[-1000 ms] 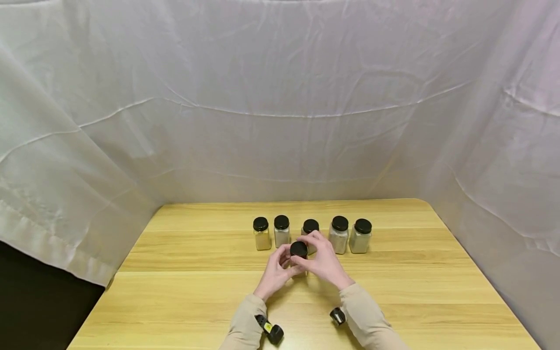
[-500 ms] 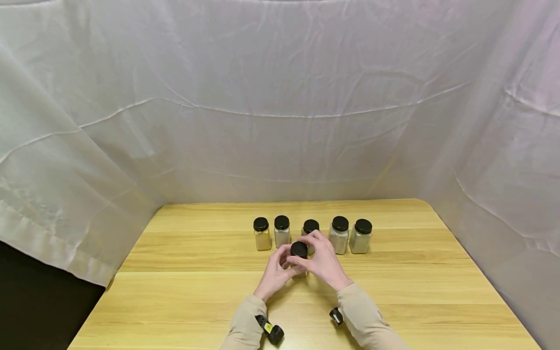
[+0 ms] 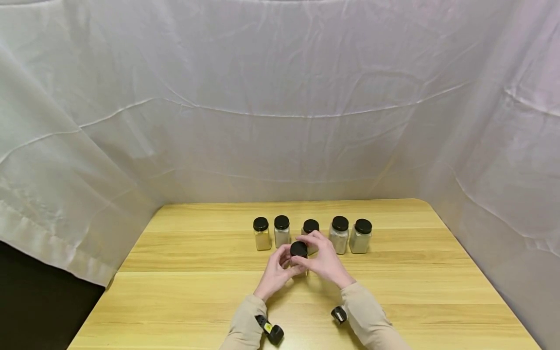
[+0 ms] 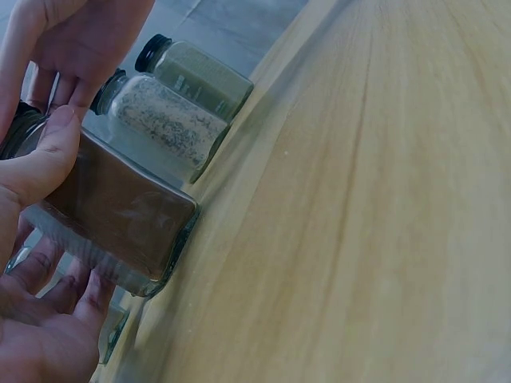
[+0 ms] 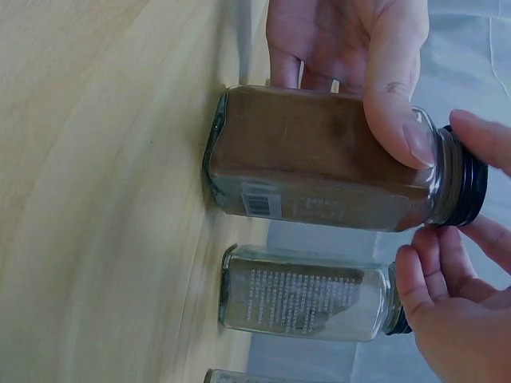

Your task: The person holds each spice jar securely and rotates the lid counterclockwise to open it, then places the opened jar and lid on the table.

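Left grip (image 3: pixel 277 272) grasping brown-filled jar (image 5: pixel 303 148), right grip (image 3: pixel 325 261) pinching its black lid (image 3: pixel 299 249)

At the centre of the right wrist view, a clear glass jar (image 5: pixel 303 152) is filled with plain brown, its barcode patch (image 5: pixel 262 202) pale with dark stripes, its lid (image 5: pixel 473 187) black. In the head view's middle, the row of five jars (image 3: pixel 282 237) also wears black lids (image 3: pixel 340 223); the leftmost jar (image 3: pixel 262 240) shows yellow, the rightmost jar (image 3: pixel 360 243) pale grey-green. Toward the upper left of the left wrist view, a speckled jar (image 4: pixel 164 120) mixes whitish and dark flecks. The table (image 3: pixel 183 291) is yellow wood with streaked grain, the curtain (image 3: pixel 280 97) silvery grey, tinged mauve at upper right, and the sleeves (image 3: pixel 245 318) beige.
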The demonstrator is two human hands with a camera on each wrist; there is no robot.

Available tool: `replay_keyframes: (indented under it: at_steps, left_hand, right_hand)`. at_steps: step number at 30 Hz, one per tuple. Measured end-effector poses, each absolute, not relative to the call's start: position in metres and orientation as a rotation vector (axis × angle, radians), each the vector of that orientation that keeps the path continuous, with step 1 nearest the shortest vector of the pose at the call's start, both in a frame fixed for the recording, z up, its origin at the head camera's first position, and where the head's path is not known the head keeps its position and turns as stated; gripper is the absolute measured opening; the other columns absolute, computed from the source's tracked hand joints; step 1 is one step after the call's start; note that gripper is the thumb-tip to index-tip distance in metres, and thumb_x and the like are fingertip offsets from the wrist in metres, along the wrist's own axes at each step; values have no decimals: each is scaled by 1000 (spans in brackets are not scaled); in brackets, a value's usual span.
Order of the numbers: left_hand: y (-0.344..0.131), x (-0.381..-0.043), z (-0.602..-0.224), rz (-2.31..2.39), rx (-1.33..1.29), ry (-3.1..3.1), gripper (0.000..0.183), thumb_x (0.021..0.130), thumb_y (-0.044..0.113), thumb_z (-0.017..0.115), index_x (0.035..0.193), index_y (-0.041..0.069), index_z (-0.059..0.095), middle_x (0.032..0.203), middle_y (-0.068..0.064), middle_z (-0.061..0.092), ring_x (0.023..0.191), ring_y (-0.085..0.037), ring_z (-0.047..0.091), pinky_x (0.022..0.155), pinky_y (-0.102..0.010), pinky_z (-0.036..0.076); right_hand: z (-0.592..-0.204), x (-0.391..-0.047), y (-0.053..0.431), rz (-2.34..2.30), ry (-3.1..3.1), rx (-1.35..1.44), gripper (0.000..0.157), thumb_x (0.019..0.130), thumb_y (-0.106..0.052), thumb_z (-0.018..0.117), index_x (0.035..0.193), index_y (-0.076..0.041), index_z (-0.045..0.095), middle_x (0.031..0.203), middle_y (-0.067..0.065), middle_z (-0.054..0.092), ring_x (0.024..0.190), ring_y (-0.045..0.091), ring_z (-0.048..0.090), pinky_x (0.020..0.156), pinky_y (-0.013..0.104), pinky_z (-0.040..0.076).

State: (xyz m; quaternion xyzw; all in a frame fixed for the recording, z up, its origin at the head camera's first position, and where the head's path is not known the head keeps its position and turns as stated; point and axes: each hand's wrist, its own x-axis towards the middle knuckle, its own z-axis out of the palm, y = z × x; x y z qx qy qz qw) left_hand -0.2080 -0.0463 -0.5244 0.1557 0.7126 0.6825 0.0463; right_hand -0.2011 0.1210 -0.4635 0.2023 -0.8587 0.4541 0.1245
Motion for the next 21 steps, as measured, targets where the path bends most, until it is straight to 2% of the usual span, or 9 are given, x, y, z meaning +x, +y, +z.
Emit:
replay_keyframes:
  at_steps: [3,6,9,14,21]
  left_hand:
    - [-46,-209,-524,2089,489,2182,48,85,5,80,127,1,58,125,-19,65,107,-6,62,107,-22,51]
    - [-46,-209,-524,2092,497,2190,47,84,2,79,127,0,58,124,-20,65,104,-3,62,102,-17,51]
    - [-46,-209,-524,2089,495,2182,47,85,3,79,127,1,58,124,-20,66,106,-2,62,103,-17,50]
    - [-47,-208,-523,2089,498,2160,48,86,7,79,128,3,58,127,-19,66,112,-2,62,110,-23,48]
    - [-52,-207,-523,2090,548,2174,46,85,7,80,126,3,59,122,-18,67,106,-3,62,106,-21,50]
  right_hand:
    - [-464,-202,122,1323,-2505,616,56,74,-17,90,125,-7,69,114,6,65,98,20,62,91,48,54]
    - [-467,-203,121,1282,-2493,627,59,73,-23,90,126,-7,68,115,6,65,98,19,60,89,45,54]
    - [-469,-203,119,1213,-2474,615,56,73,-26,91,121,-6,70,108,5,65,96,18,61,85,41,55]
    - [-467,-203,118,1168,-2463,621,47,73,-21,91,114,-5,74,104,3,65,98,19,63,85,33,54]
    - [-463,-202,121,1306,-2457,717,48,80,-16,84,124,-5,69,105,3,65,98,19,61,90,44,54]
